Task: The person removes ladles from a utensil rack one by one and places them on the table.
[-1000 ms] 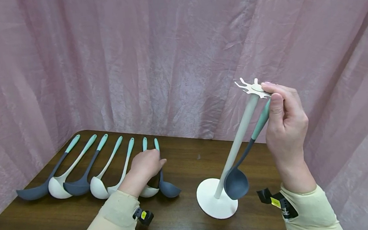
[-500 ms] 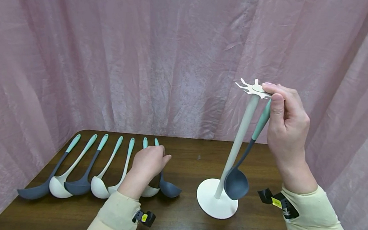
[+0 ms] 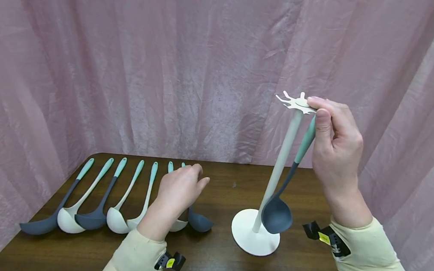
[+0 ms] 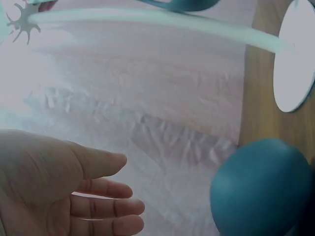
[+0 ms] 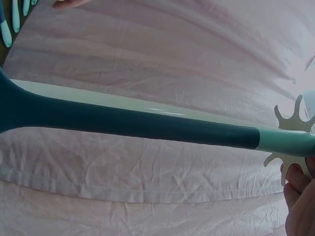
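My right hand pinches the top of a dark ladle's mint handle, close against the hooked crown of a white utensil stand. The ladle slants down beside the pole, bowl low near the base; whether its handle sits on a hook is hidden by the fingers. Over the right end of a row of ladles, my left hand hovers with relaxed fingers, holding nothing. Another dark ladle lies below it, its bowl large in the left wrist view. The hand covers part of a white ladle too.
Left of the hand, several white and dark ladles with mint handles lie side by side, including a white ladle and a dark one. The brown wooden table ends at pink curtains. The stand's round base is on the table.
My left hand has lifted and shifted slightly right, away from the ladle handles, its thumb now more visible. The stand's top and the right-hand ladle have moved very slightly left.
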A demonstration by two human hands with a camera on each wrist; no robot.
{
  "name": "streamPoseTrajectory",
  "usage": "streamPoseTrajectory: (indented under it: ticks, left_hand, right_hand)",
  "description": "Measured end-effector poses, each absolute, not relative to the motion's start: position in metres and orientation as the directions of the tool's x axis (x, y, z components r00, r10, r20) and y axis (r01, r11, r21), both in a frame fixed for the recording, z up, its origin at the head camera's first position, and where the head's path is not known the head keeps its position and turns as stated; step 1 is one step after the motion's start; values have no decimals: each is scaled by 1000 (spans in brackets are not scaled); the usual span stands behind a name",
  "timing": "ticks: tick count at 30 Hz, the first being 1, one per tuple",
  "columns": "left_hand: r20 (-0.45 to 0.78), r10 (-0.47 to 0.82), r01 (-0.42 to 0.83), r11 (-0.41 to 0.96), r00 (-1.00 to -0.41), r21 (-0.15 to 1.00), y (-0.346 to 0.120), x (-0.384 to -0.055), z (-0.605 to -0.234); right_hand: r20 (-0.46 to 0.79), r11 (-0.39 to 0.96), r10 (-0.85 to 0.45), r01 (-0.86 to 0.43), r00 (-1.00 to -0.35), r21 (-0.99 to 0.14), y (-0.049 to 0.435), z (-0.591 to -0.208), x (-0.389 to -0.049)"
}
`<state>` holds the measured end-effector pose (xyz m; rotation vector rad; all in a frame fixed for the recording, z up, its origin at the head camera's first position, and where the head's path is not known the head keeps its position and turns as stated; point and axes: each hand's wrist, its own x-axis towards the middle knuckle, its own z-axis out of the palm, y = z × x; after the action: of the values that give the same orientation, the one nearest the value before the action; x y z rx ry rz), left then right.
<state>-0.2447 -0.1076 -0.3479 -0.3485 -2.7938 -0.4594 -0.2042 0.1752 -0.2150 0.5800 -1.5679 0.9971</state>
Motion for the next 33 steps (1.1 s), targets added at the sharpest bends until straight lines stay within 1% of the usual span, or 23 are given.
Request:
streamPoseTrajectory:
  ticks: [6,13,18,33]
  left_hand:
    - [366,205,315,909,-908,272,-103,-234,-339]
    - [406,214,342,899,-888,274,-99,-227,-334]
    - [437,224,364,892,-871,269,-97,-223,-331]
    - [453,239,387,883,-859,267,-93,-217,-325]
  right_hand:
    - [963,554,137,-788,-234,-270,174,-214,-204]
    - [962,571,126,-775,-242,-270,176,-215,-204]
    - [967,601,117,-759,-228,-251,177,-214,-206]
    - [970,647,115,-725,-215,-237,175,-215,-206]
